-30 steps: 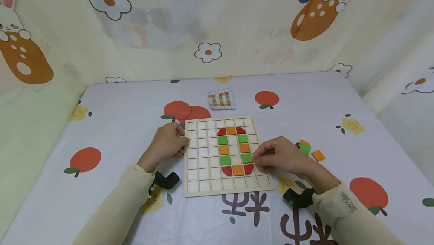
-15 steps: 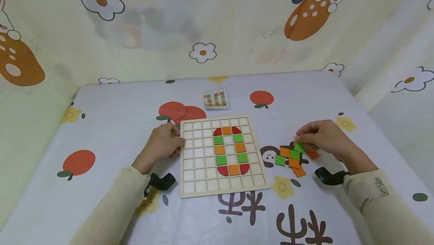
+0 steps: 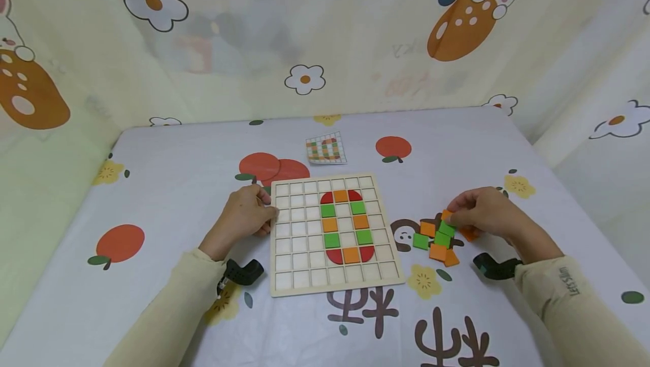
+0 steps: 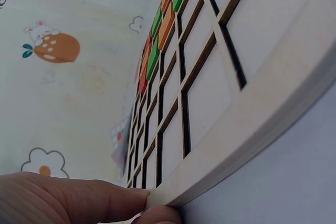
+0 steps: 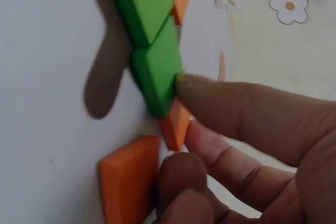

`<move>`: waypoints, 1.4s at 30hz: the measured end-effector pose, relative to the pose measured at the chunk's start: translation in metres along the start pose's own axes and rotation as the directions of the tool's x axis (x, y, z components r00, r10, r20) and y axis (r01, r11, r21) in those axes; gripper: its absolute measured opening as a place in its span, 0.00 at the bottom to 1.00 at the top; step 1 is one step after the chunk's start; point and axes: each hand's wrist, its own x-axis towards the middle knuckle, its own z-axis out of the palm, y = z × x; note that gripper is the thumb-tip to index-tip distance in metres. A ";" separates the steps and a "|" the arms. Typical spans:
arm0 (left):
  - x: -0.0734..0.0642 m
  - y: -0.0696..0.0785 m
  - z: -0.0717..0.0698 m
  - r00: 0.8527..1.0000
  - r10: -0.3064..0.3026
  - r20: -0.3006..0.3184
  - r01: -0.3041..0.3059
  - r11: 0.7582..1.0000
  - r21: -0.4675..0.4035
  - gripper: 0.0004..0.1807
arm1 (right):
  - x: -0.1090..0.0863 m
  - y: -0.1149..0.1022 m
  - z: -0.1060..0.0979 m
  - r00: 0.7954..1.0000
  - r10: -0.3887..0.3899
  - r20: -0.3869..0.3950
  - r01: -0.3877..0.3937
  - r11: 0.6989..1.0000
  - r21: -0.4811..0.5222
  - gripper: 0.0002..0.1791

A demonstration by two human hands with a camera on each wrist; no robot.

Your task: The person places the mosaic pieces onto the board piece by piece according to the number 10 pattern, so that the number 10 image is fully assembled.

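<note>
A wooden grid board lies on the table; red, green and orange tiles form a ring in its cells. My left hand pinches the board's left edge; in the left wrist view the thumb lies along the rim with a fingertip below. To the board's right, my right hand is over a loose pile of tiles. Its thumb tip touches a green tile, and its curled fingers lie close to an orange tile partly under it. Whether they pinch a tile cannot be made out.
A small pattern card with a coloured grid lies behind the board. More loose tiles lie left of the right hand, among them a green tile and an orange tile. A printed cloth covers the table; a curtain hangs behind.
My right hand has moved from the board's right side out to the tile pile, where a green tile has slid slightly nearer, baring an orange one. My left hand stays on the board.
</note>
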 end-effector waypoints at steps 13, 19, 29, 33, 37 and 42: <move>0.000 0.001 0.000 1.000 -0.004 -0.009 0.004 1.000 -0.014 0.11 | -0.001 -0.009 0.002 0.998 -0.046 -0.040 0.047 0.999 0.019 0.15; 0.001 0.001 0.000 1.000 -0.006 -0.018 0.006 1.000 -0.004 0.10 | 0.003 -0.030 0.010 0.991 -0.116 -0.062 0.126 0.976 0.179 0.16; 0.000 0.001 0.000 1.000 -0.006 -0.019 0.005 1.000 -0.011 0.09 | 0.030 -0.096 0.052 0.981 -0.186 0.056 0.153 0.920 0.361 0.12; 0.002 0.001 0.000 1.000 0.003 -0.025 -0.004 1.000 -0.008 0.09 | 0.041 -0.120 0.071 0.967 -0.227 0.120 0.163 0.903 0.397 0.11; 0.002 0.001 0.001 1.000 0.006 -0.022 -0.006 1.000 -0.018 0.09 | 0.052 -0.139 0.087 0.945 -0.278 0.176 0.178 0.882 0.436 0.11; 0.001 0.000 0.001 0.999 -0.020 -0.026 0.020 1.000 -0.018 0.09 | 0.063 -0.164 0.104 0.926 -0.308 0.221 0.185 0.876 0.446 0.09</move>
